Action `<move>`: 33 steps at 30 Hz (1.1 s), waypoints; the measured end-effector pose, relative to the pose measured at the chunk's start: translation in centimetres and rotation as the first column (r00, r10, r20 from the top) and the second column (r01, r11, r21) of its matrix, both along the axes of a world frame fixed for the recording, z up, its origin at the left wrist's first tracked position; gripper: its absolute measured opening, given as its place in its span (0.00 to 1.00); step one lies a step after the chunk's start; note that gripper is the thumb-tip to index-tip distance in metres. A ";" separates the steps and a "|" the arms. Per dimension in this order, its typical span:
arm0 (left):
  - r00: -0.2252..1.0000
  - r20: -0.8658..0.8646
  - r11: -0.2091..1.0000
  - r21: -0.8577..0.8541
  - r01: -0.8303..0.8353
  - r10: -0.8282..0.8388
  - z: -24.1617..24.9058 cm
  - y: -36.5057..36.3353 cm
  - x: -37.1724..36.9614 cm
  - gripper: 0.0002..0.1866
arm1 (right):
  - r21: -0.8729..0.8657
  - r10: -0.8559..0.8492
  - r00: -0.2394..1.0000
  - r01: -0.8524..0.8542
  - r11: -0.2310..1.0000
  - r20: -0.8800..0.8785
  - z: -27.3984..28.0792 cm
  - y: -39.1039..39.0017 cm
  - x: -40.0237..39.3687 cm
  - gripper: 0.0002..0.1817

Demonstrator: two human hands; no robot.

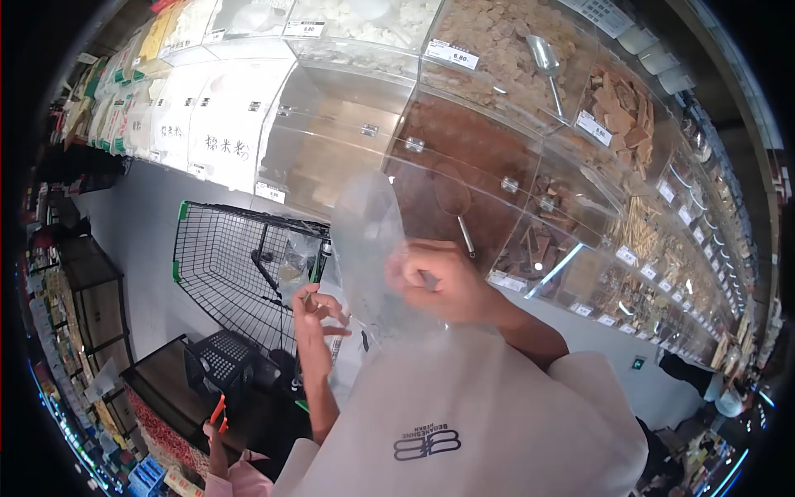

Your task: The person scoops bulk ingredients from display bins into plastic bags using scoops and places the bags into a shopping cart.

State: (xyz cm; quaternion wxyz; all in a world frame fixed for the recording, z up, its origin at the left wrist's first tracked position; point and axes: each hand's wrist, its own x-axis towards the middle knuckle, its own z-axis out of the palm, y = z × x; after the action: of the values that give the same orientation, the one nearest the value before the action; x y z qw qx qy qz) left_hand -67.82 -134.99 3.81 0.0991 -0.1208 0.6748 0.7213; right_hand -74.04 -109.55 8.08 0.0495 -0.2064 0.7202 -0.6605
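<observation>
A clear plastic bag (364, 224) hangs upright in front of my chest, with bulk food bins behind it. My right hand (435, 277) is closed on the bag's side, its fingers curled together. To the left of the bag, my left hand (319, 315) has its fingers apart and bent, near the bag's lower edge, with nothing visible in it. The bag looks thin and puffed out, and I can make out no contents.
A wire shopping cart (232, 257) with green corners stands at left, holding a plastic-wrapped item. Beyond are bins of brown powder (447, 157) and a metal scoop (544, 62). A black basket (219, 360) and another person's pink sleeve (240, 476) are at lower left.
</observation>
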 end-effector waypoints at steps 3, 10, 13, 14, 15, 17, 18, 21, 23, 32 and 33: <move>0.972 -0.055 0.972 -0.060 0.226 -0.229 7.0 0.6 -2.5 0.42 | 0.203 0.044 0.969 0.007 0.979 -0.244 2.7 -3.2 -1.8 0.10; 0.993 -0.108 0.983 -0.183 0.032 -0.053 8.0 2.5 -4.1 0.09 | 0.094 0.025 0.938 0.008 0.996 -0.344 5.0 -0.2 -2.8 0.09; 0.971 -0.177 0.987 0.016 -0.161 0.161 8.5 5.2 -3.9 0.08 | -0.070 -0.003 0.991 -0.006 0.998 -0.136 2.3 6.6 -2.7 0.09; 0.967 -0.199 0.987 0.061 -0.147 0.156 8.7 6.1 -3.9 0.08 | -0.029 0.105 0.981 -0.111 0.993 -0.165 1.8 9.2 -3.1 0.10; 0.962 -0.224 0.985 0.106 -0.135 0.156 9.0 7.2 -4.2 0.09 | -0.113 0.185 0.981 -0.190 0.975 -0.052 0.7 11.6 -3.6 0.10; 0.967 -0.220 0.991 0.063 -0.116 0.127 9.3 9.6 -5.2 0.09 | -0.313 0.377 0.914 -0.318 0.895 0.148 -2.8 15.9 -4.5 0.11; 0.964 -0.237 0.993 0.021 -0.118 0.119 9.0 10.7 -5.6 0.09 | -0.375 0.270 0.926 -0.160 0.913 0.262 -4.9 17.8 -5.2 0.12; 0.965 -0.254 0.995 -0.053 -0.083 0.067 8.4 14.0 -7.4 0.09 | -0.207 -0.180 0.816 0.342 0.917 0.550 -9.8 21.8 -10.0 0.15; 0.965 -0.261 0.997 -0.064 -0.038 0.020 7.7 15.7 -8.7 0.08 | -0.251 -0.302 0.802 0.478 0.842 0.516 -12.6 22.7 -13.5 0.19; 0.989 -0.130 0.994 -0.068 -0.086 0.077 4.7 18.9 -9.8 0.08 | -0.196 -0.621 0.777 0.596 0.778 -0.101 -10.0 20.9 -19.4 0.19; 0.990 -0.108 0.991 -0.085 -0.100 0.091 4.8 18.9 -9.5 0.08 | -0.166 -0.633 0.753 0.611 0.774 -0.181 -7.7 21.4 -19.4 0.18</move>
State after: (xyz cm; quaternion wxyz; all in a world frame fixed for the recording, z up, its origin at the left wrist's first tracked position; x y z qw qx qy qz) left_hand -77.37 -116.10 8.58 0.0235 -0.1195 0.7042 0.6994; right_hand -93.46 -88.17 0.34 -0.2654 -0.0313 0.7156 -0.6454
